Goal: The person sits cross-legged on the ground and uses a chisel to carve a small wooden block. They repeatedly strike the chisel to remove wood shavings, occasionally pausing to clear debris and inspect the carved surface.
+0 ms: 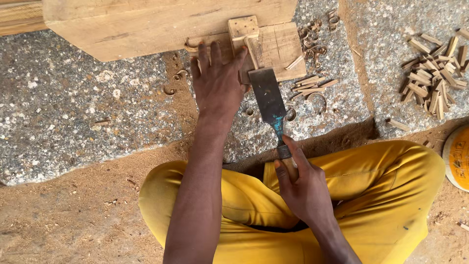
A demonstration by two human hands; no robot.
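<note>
Chisel (268,95) work from the head view: our right hand (304,188) has its grip clenched on the wooden handle, the broad steel blade meeting a small wood block (244,30). Our left hand (217,80), released, presses flat beside it. We judge the block light and stiff, the blade heavy, best held by its handle.

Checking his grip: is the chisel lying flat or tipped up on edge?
Flat: the chisel shows its broad blade face upward, tip at the small wood block; the right hand grips its handle.
</note>
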